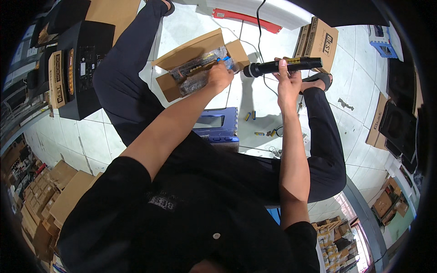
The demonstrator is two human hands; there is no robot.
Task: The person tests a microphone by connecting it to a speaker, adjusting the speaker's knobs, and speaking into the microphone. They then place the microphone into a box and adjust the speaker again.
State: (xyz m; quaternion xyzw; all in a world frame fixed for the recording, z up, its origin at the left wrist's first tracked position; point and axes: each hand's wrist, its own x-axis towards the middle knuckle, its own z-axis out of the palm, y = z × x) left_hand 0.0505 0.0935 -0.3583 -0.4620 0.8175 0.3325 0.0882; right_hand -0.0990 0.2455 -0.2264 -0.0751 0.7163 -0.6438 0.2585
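In my right hand point(287, 84) is a black wireless microphone point(259, 69), lying nearly level with its round head to the left. A yellow strip shows along its body, at my fingers. My left hand point(221, 76) reaches over an opened cardboard box point(169, 87), fingers closed by a small blue piece point(223, 59). What those fingers grip is mostly hidden. Inside that box lies bubble wrap point(193, 84) around a dark long item with gold-coloured details. Between my arms, several small batteries point(248, 116) are scattered on the floor.
A blue case point(231, 125) stands between my legs. Closed cartons point(324, 43) sit beyond my right hand, and a red bar point(248, 20) lies farther off. A black cable point(258, 27) hangs past the microphone. At left stands a large black speaker point(91, 59).
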